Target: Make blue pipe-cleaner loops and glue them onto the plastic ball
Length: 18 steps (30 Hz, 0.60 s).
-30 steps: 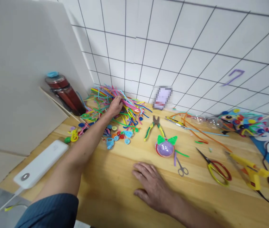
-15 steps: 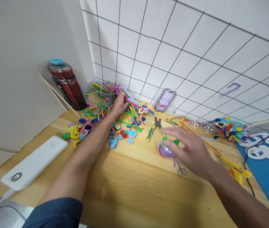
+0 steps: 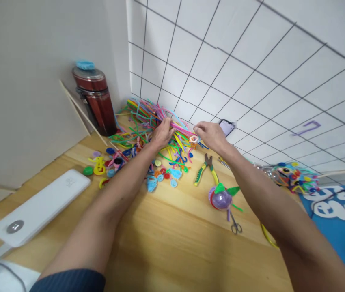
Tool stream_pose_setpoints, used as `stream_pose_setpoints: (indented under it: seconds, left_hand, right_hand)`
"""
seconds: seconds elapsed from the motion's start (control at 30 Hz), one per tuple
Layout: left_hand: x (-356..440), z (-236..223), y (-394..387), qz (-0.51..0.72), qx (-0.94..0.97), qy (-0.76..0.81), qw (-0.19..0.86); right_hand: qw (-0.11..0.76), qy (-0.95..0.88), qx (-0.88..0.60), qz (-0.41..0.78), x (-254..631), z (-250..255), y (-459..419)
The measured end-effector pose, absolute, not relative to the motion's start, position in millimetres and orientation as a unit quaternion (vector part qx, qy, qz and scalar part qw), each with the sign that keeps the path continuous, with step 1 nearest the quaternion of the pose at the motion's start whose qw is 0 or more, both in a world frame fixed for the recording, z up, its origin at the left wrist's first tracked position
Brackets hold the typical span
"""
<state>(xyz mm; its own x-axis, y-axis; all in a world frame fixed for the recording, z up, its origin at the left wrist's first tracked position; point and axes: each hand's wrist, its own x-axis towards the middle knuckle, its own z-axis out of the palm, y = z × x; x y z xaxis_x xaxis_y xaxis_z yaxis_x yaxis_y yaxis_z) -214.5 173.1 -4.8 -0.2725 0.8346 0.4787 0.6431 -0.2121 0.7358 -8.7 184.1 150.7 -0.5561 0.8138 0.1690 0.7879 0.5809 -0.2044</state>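
Note:
A thick bundle of multicoloured pipe cleaners (image 3: pixel 148 111) lies at the back of the wooden table, against the tiled wall. My left hand (image 3: pixel 162 133) is closed over the bundle near its right end. My right hand (image 3: pixel 212 134) is at the tips of the pink pipe cleaners, thumb and fingers pinched together; what is between them is too small to make out. Below it lie pliers (image 3: pixel 207 166) with yellow-green handles, jaws pointing to the wall. A purple ball (image 3: pixel 221 198) with green leaf shapes sits nearer to me, small scissors (image 3: pixel 236 227) beside it.
Loose buttons and small craft pieces (image 3: pixel 160 176) are scattered around my left forearm. A dark red bottle (image 3: pixel 98 101) stands in the left corner. A white power bank (image 3: pixel 41 207) lies at the left edge. A phone (image 3: pixel 226 127) leans on the wall; a blue panda mat (image 3: pixel 339 219) is at right.
My right hand has moved from above the purple ball up and left to the pipe cleaner ends, its fingers closing. My left hand stays on the bundle. The view has shifted slightly.

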Motion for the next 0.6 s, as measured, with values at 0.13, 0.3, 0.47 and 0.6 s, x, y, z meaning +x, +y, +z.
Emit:
stream_pose_setpoints:
  seconds: [0.13,0.3,0.47,0.6]
  left_hand:
    - [-214,0,171,0.499,0.603,0.615,0.095]
    - [-213,5,167,0.487,0.606,0.619,0.107]
    - [-212,-1,171,0.496,0.603,0.618,0.088]
    - [-213,-9,176,0.52,0.601,0.602,0.075]
  right_hand:
    - [0.114,-0.864,-0.477,0.108,-8,151,187]
    - [0.096,-0.827,-0.534,0.147,-5,153,190]
    - [0.081,-0.779,-0.559,0.271,2,152,190]
    - [0.104,-0.76,-0.538,0.35,4,145,184]
